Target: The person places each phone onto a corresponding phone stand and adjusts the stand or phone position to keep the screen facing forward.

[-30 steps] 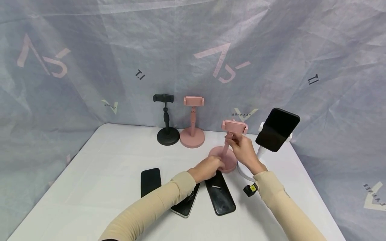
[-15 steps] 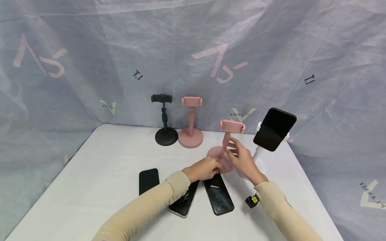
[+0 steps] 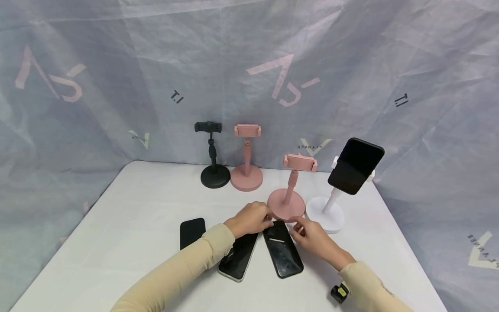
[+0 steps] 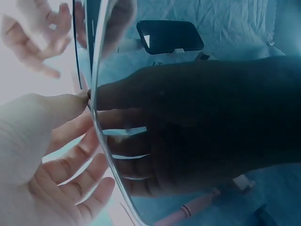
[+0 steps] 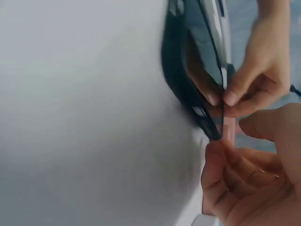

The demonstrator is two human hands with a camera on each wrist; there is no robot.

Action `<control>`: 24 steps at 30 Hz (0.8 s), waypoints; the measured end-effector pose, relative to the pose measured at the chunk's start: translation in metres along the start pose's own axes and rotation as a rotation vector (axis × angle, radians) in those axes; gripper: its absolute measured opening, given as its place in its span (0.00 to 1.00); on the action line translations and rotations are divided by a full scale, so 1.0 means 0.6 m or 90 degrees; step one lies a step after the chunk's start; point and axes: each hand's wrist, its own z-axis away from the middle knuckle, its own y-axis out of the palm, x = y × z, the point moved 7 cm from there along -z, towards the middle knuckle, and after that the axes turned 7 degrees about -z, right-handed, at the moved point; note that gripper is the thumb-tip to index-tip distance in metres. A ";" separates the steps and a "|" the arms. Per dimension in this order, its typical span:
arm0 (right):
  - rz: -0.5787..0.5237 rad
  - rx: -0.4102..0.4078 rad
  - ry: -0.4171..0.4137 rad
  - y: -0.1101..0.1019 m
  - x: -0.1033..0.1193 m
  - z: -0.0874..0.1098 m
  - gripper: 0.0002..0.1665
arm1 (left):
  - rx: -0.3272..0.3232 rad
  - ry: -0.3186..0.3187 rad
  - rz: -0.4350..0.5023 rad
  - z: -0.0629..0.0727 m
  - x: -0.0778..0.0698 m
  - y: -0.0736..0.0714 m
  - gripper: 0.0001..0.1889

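On the white table lie a silver-edged smartphone (image 3: 238, 258) and, to its right, a black smartphone (image 3: 283, 255). My left hand (image 3: 251, 218) is over their far ends, fingers loosely bent; its thumb is at a phone edge, but I cannot tell which phone it touches. Relaxed fingers of my right hand (image 3: 315, 238) reach the black phone's far right corner; in the right wrist view a fingertip meets that corner, the thumb apart. Just beyond both hands stands a pink phone stand (image 3: 286, 203), its holder upright. The left wrist view shows the silver-edged screen (image 4: 136, 94) reflecting a hand.
A third phone (image 3: 192, 232) lies left, partly behind my left sleeve. At the back stand a black phone stand (image 3: 215, 176) and another pink stand (image 3: 246, 178). At right, a white stand (image 3: 325, 214) carries a tilted phone (image 3: 356, 166). A grey cloth (image 3: 156, 65) hangs behind.
My right hand has let go of the pink stand's post and come down to the black phone's corner. The left hand has left the stand's base, moving slightly left. The stand remains upright.
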 end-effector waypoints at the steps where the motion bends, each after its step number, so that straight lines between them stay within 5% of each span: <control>1: -0.001 0.024 0.007 0.006 0.000 0.006 0.21 | 0.006 -0.008 -0.002 0.001 0.002 0.001 0.07; 8: 0.019 0.150 0.078 0.035 0.008 0.038 0.46 | 0.049 -0.045 0.025 0.003 0.003 0.004 0.08; 14: 0.073 0.193 0.127 0.049 0.023 0.050 0.71 | 0.057 -0.071 0.060 0.001 -0.002 0.003 0.06; 24: 0.082 0.170 0.146 0.053 0.022 0.054 0.74 | 0.023 -0.085 0.135 -0.009 -0.005 0.005 0.15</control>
